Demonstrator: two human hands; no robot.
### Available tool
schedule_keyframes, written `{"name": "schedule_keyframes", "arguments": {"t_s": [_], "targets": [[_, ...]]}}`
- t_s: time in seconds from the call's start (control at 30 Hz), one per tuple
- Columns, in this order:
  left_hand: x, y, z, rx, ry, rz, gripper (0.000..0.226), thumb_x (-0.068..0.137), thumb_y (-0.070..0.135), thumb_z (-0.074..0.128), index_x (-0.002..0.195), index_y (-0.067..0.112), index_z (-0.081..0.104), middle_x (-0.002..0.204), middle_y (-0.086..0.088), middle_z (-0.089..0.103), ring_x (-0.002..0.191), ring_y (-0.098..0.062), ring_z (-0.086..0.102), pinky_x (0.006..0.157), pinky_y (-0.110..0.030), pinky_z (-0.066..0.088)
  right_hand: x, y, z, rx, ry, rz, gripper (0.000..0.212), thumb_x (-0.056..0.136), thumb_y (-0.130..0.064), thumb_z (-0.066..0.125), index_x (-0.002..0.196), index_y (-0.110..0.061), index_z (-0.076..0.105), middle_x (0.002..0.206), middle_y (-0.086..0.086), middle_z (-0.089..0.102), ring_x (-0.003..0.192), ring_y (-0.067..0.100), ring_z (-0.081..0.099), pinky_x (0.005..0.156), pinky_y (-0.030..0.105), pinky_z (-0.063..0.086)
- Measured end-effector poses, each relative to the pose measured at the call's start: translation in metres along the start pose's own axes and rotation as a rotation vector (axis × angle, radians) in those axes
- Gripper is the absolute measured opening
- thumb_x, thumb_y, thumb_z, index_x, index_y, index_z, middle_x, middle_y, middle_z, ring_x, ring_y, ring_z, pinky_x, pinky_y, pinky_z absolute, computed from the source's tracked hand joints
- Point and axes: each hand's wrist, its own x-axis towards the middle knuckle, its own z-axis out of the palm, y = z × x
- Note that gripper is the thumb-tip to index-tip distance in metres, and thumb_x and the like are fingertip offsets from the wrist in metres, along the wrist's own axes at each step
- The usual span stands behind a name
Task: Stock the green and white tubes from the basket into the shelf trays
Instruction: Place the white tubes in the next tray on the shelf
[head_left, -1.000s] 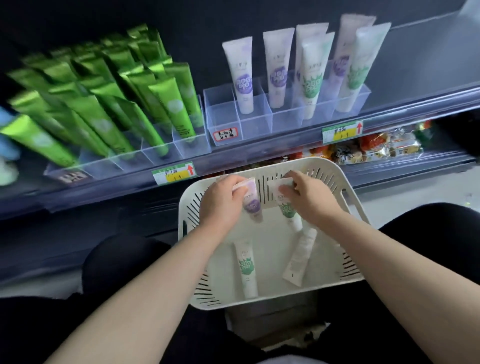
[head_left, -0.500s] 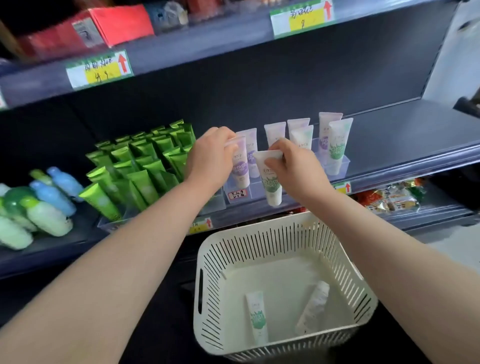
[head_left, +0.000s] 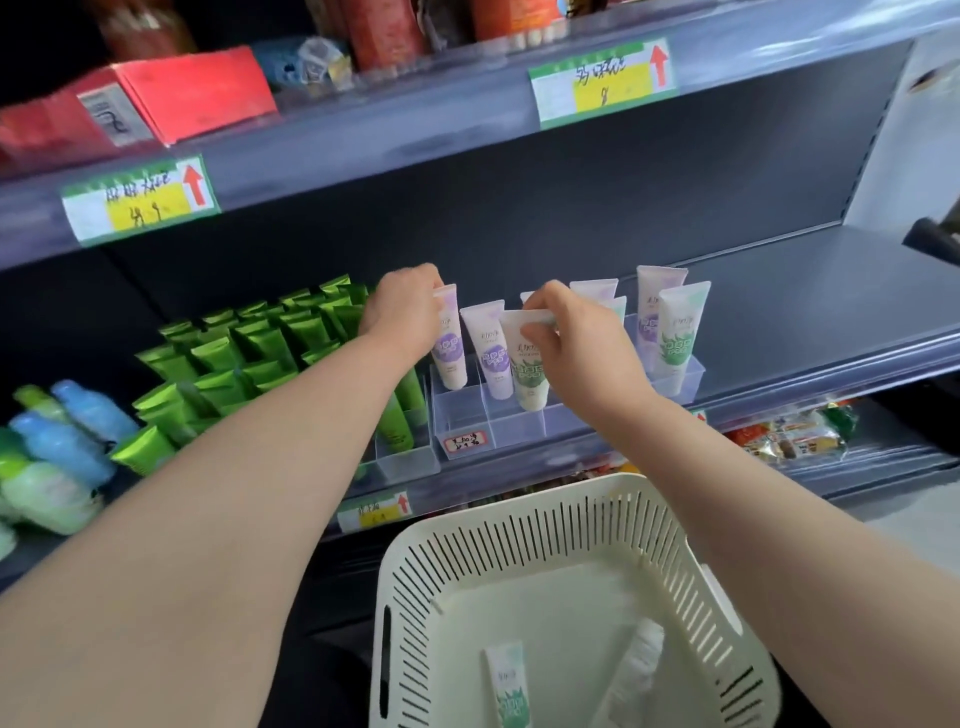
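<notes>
My left hand (head_left: 408, 306) pinches the top of a white tube with a purple label (head_left: 448, 349), whose cap end reaches down into the left slot of the clear shelf tray (head_left: 470, 418). My right hand (head_left: 574, 345) grips the top of a white tube with a green label (head_left: 530, 370), held upright over the tray's front. Another purple-label tube (head_left: 491, 353) stands between them. More white tubes (head_left: 675, 332) stand at the tray's right. The cream basket (head_left: 410, 571) below holds a green-label tube (head_left: 509, 686) and a white tube (head_left: 636, 675) lying label down.
Shiny green tubes (head_left: 244, 353) fill clear trays to the left, with blue and green bottles (head_left: 57, 452) further left. A shelf above carries red boxes (head_left: 192, 93) and price tags (head_left: 140, 200). Snack packets (head_left: 789, 436) lie on the lower shelf at right.
Both hands lifted one tube each out of the basket and carried them up to the clear tray. The left tube now dips into the left slot; the right tube sits lower over the tray.
</notes>
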Motion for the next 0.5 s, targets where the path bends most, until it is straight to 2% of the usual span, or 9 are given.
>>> {"name": "schedule_keyframes", "arguments": {"t_s": [0.1, 0.27, 0.37, 0.5], "targets": [[0.007, -0.002, 0.014, 0.09, -0.079, 0.005, 0.016, 0.09, 0.011, 0.053, 0.101, 0.02, 0.061, 0.105, -0.008, 0.062, 0.094, -0.032, 0.059, 0.065, -0.033, 0.038, 0.001, 0.002, 0.003, -0.012, -0.001, -0.003, 0.011, 0.098, -0.018, 0.048, 0.108, -0.016, 0.052, 0.107, 0.004, 0.065, 0.088, 0.024, 0.061, 0.066, 0.029, 0.048], [0.008, -0.004, 0.024, 0.244, -0.132, 0.099, 0.023, 0.089, 0.004, 0.05, 0.105, 0.016, 0.062, 0.104, -0.009, 0.063, 0.097, -0.033, 0.06, 0.069, -0.034, 0.041, 0.005, 0.003, 0.004, -0.034, -0.002, -0.014, 0.012, 0.098, -0.019, 0.048, 0.109, -0.016, 0.051, 0.11, 0.005, 0.064, 0.09, 0.024, 0.061, 0.065, 0.026, 0.044], [0.006, -0.007, 0.024, 0.199, -0.109, 0.094, 0.026, 0.09, 0.005, 0.049, 0.109, 0.016, 0.062, 0.109, -0.01, 0.064, 0.101, -0.034, 0.059, 0.071, -0.034, 0.042, 0.005, 0.003, 0.003, -0.039, -0.005, -0.004, 0.012, 0.099, -0.018, 0.047, 0.109, -0.015, 0.051, 0.111, 0.006, 0.064, 0.092, 0.025, 0.061, 0.067, 0.029, 0.048], [-0.003, -0.006, 0.017, 0.123, -0.045, 0.122, 0.04, 0.093, 0.002, 0.048, 0.129, 0.019, 0.055, 0.125, -0.008, 0.06, 0.114, -0.031, 0.054, 0.083, -0.039, 0.045, 0.005, 0.001, -0.002, -0.041, 0.008, 0.002, 0.012, 0.098, -0.017, 0.047, 0.108, -0.014, 0.052, 0.112, 0.007, 0.061, 0.091, 0.024, 0.059, 0.07, 0.033, 0.051]]}}
